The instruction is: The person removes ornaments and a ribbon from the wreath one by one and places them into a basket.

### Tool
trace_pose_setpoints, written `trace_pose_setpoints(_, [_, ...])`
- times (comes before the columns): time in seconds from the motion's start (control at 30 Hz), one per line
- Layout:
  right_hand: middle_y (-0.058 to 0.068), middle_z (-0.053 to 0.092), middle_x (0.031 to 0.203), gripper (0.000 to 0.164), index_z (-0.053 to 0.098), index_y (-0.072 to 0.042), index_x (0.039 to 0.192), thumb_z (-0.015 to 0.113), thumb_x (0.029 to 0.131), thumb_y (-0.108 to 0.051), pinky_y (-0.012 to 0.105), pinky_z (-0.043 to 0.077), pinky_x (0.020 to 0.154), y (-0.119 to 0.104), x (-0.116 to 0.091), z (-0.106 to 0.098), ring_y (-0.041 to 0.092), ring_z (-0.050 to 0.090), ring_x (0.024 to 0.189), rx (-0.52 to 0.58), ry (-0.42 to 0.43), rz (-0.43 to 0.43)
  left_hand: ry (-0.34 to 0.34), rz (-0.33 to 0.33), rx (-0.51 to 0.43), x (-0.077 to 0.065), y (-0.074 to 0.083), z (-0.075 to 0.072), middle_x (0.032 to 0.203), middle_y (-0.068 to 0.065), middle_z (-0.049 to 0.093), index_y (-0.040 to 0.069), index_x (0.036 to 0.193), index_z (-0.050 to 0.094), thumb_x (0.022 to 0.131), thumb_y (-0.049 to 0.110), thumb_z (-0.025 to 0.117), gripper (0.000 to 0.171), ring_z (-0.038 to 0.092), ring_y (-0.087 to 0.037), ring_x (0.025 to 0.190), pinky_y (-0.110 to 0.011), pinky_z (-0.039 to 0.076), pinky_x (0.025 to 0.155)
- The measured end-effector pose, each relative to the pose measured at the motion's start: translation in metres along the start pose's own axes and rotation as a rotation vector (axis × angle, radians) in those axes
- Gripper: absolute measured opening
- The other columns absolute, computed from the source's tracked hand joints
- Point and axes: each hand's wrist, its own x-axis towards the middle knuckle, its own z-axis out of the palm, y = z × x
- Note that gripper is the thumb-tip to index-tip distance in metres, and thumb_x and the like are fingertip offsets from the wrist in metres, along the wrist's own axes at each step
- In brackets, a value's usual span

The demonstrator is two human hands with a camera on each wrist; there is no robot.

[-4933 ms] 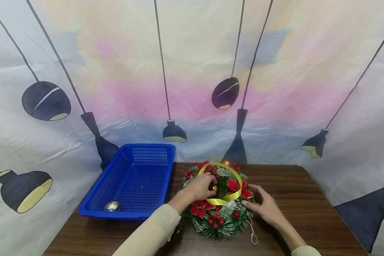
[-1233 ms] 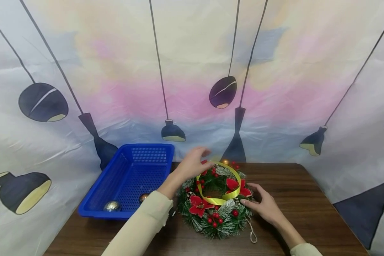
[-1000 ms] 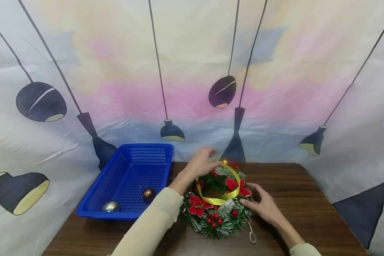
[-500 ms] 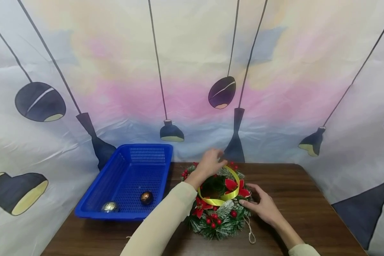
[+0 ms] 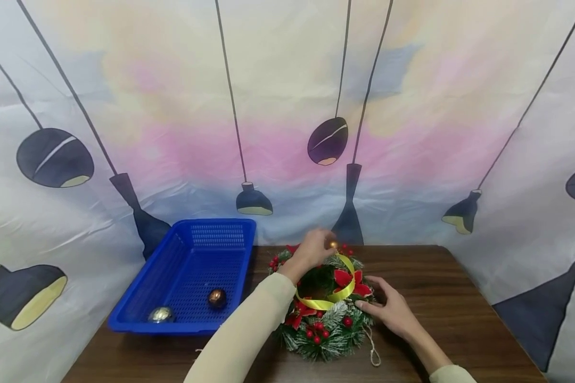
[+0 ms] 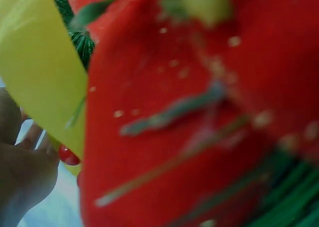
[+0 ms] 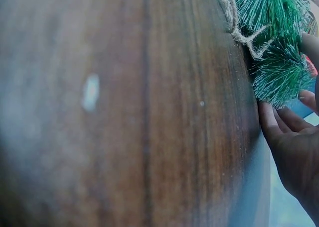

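Observation:
A green Christmas wreath (image 5: 335, 315) with red poinsettias, red berries and a yellow ribbon (image 5: 347, 290) lies on the table. My left hand (image 5: 313, 248) reaches over its far side, fingers and thumb around a small gold bauble (image 5: 333, 244). In the left wrist view a red poinsettia (image 6: 149, 87) fills most of the picture, and only part of the hand shows at the left. At the wreath's right edge, my right hand (image 5: 393, 309) grips it, thumb on top. The right wrist view shows those fingers beside the green bristles (image 7: 281, 72).
A blue plastic basket (image 5: 117, 314) stands on the left, holding a silver-gold bauble (image 5: 161, 314) and a copper bauble (image 5: 217, 298). A twine loop (image 5: 374, 351) hangs from the wreath onto the brown wooden table (image 5: 441, 298). A printed cloth (image 5: 287, 133) hangs behind.
The copper bauble, earlier at my left hand in the wreath, now lies in the basket. My left hand has since moved right along the wreath's far side to the gold bauble. My right hand stays put.

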Motion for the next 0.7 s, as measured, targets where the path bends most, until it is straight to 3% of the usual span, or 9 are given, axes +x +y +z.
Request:
trace_pose_setpoints(0.2, [0.019, 0.057, 0.149, 0.074, 0.052, -0.015, 0.153, 0.084, 0.092, -0.043, 0.048, 0.057, 0.099, 0.000, 0.000, 0.001, 0.039, 0.060, 0.131, 0.005, 0.006, 0.000, -0.019, -0.023, -0.003, 0.001, -0.003, 0.005, 0.144, -0.007, 0.059, 0.011, 0.144, 0.066, 0.105, 0.027, 0.070, 0.041, 0.062, -0.023, 0.120, -0.040, 0.057, 0.092])
trace_pose_setpoints(0.33, [0.019, 0.057, 0.149, 0.075, 0.051, -0.015, 0.154, 0.083, 0.093, -0.044, 0.050, 0.057, 0.100, 0.001, 0.000, 0.001, 0.040, 0.059, 0.132, 0.005, 0.000, 0.002, 0.002, -0.024, -0.041, -0.001, -0.003, 0.001, 0.140, -0.008, 0.060, 0.012, 0.140, 0.066, 0.106, 0.027, 0.069, 0.038, 0.064, -0.021, 0.114, -0.037, 0.058, 0.089])
trace_pose_setpoints(0.7, [0.020, 0.055, 0.150, 0.075, 0.051, -0.014, 0.154, 0.084, 0.093, -0.043, 0.048, 0.058, 0.098, 0.001, 0.002, 0.000, 0.039, 0.062, 0.129, 0.025, -0.007, 0.008, 0.072, 0.031, -0.204, -0.018, 0.011, -0.036, 0.135, -0.006, 0.061, 0.010, 0.139, 0.065, 0.107, 0.026, 0.068, 0.036, 0.064, -0.024, 0.122, -0.040, 0.057, 0.099])
